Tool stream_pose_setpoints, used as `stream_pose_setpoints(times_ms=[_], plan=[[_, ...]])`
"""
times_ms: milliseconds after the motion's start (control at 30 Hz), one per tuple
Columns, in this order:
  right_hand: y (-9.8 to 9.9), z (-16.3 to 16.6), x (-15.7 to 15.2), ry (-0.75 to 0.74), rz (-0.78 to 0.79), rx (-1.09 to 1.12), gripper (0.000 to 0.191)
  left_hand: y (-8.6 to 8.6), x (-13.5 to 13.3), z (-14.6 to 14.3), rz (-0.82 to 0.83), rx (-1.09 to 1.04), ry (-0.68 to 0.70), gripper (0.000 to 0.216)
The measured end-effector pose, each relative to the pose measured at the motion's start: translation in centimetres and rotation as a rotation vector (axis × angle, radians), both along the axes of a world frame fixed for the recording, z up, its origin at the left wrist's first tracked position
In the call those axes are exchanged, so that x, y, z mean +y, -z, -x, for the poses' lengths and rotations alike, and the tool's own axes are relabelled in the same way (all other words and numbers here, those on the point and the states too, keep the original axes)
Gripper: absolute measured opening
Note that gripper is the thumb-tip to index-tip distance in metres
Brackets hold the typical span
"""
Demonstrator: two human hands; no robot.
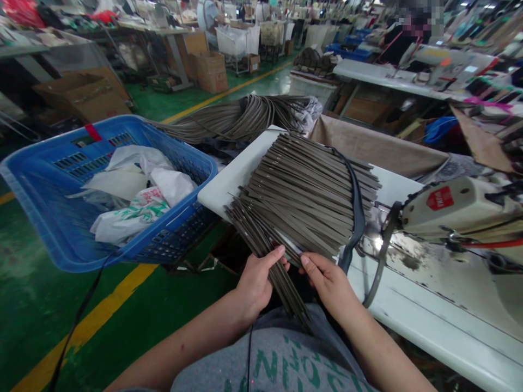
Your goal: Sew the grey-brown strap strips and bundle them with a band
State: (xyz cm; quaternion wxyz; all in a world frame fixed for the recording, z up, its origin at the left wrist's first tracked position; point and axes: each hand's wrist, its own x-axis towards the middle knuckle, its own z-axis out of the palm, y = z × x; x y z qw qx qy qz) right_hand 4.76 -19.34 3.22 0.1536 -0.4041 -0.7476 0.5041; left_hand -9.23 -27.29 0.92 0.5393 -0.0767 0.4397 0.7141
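A thick fan of grey-brown strips [302, 196] lies on the corner of a white table [232, 177], their near ends hanging off the edge over my lap. My left hand [257, 280] is closed around a small bunch of those strip ends, thumb on top. My right hand [329, 283] pinches other strip ends just to the right, beside a dark strap [356, 218] that loops over the pile.
A blue plastic basket [49, 218] with white bags stands to the left on the green floor. A sewing machine [457, 209] sits at the right on the table. More strips [241, 117] lie bundled behind. Another person works at a far table.
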Motion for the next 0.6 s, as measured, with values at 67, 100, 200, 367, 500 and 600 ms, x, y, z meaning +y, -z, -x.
stream_pose_setpoints(times_ms=[67, 100, 200, 367, 500, 600], plan=[[-0.1, 0.1, -0.2, -0.025, -0.018, -0.011, 0.035, 0.0, 0.1, -0.1, 0.0, 0.019, 0.002, 0.041], [-0.2, 0.2, -0.2, -0.04, -0.022, -0.016, 0.033, 0.0, 0.1, -0.1, 0.001, 0.022, 0.004, 0.042], [-0.3, 0.2, -0.3, -0.068, -0.021, -0.021, 0.031, 0.1, 0.2, -0.2, 0.004, 0.012, 0.009, 0.042], [0.2, -0.2, 0.1, -0.071, -0.358, -0.08, 0.031, 0.2, 0.1, -0.1, -0.004, -0.007, -0.025, 0.034], [0.6, -0.4, 0.2, -0.119, -0.776, -0.265, 0.03, 0.3, 0.0, 0.1, 0.028, -0.037, -0.032, 0.025], [1.0, -0.4, 0.0, -0.174, -0.99, -0.368, 0.028, 0.3, 0.1, 0.1, 0.028, -0.089, -0.051, 0.026]])
